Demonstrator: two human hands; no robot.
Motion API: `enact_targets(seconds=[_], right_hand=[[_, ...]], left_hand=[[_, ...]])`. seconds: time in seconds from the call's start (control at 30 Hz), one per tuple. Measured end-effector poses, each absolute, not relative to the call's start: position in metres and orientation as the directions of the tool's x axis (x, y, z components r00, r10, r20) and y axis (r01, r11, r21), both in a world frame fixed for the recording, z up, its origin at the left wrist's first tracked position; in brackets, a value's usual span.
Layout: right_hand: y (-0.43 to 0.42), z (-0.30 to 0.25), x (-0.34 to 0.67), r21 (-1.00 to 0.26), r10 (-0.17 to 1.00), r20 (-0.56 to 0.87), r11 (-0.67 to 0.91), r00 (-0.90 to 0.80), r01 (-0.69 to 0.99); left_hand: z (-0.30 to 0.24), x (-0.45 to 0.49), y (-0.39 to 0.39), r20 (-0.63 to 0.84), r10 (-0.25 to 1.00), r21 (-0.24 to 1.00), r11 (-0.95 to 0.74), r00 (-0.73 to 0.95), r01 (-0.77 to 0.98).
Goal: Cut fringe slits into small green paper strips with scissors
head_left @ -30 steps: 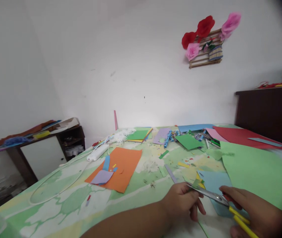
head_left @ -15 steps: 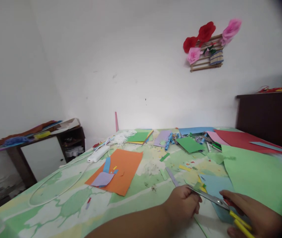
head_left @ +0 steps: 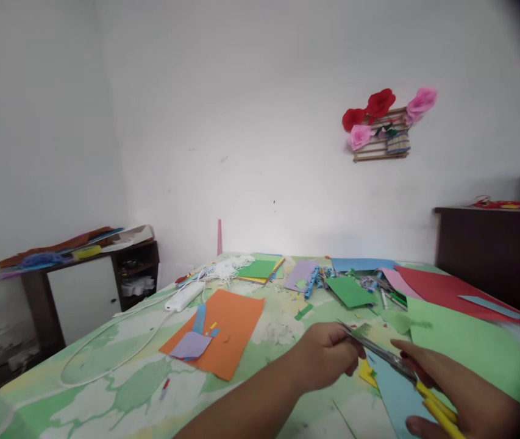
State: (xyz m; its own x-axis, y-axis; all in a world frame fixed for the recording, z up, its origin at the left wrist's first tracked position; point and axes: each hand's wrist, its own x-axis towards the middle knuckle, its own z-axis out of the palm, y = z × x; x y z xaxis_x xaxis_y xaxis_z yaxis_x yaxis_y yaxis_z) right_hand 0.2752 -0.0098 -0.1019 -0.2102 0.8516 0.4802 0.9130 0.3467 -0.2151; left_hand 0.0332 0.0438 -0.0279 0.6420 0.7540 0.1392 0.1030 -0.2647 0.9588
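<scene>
Your right hand (head_left: 463, 383) is wrapped around the yellow handles of the scissors (head_left: 397, 363); how far the blades stand apart is too blurred to tell. Your left hand (head_left: 325, 355) has its fingers curled together at the blade tips, seemingly pinching the small green paper piece (head_left: 362, 331) there. Compared with half a second ago, both hands and the scissors sit farther up from the near edge, uncovering more of the light blue sheet (head_left: 393, 395) and the yellow scrap (head_left: 367, 372) below; I judge the cutting is now held clearer of those papers. Farther out, the light green sheet (head_left: 465, 342) lies beyond your right hand, and the orange sheet (head_left: 239, 326), bearing a purple piece (head_left: 191, 346), lies to the left. Past the table, the cabinet (head_left: 81, 302) has open shelves with crumpled white material (head_left: 137, 285) inside, its details too small to make out
</scene>
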Motion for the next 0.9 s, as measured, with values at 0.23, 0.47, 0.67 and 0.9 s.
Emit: enact_targets(seconds=[0.23,0.47,0.67,0.9], right_hand=[[0.001,-0.046,0.278,-0.174,0.83,0.511,0.354,-0.223,0.919],[0.005,-0.057,0.267,-0.099,0.849,0.461,0.34,-0.26,0.935],[0.006,-0.062,0.266,-0.073,0.813,0.5,0.381,-0.297,0.922],[0.015,-0.071,0.261,-0.226,0.761,0.639,0.323,-0.111,0.919]], left_hand=[[0.011,0.032,0.059,0.261,0.727,0.921,-0.385,0.635,0.062],[0.009,0.018,0.066,0.232,0.691,0.923,-0.378,0.685,0.068],[0.005,0.014,0.067,0.203,0.671,0.957,-0.289,0.713,0.0],[0.006,0.019,0.064,0.214,0.751,0.954,-0.298,0.625,0.03]])
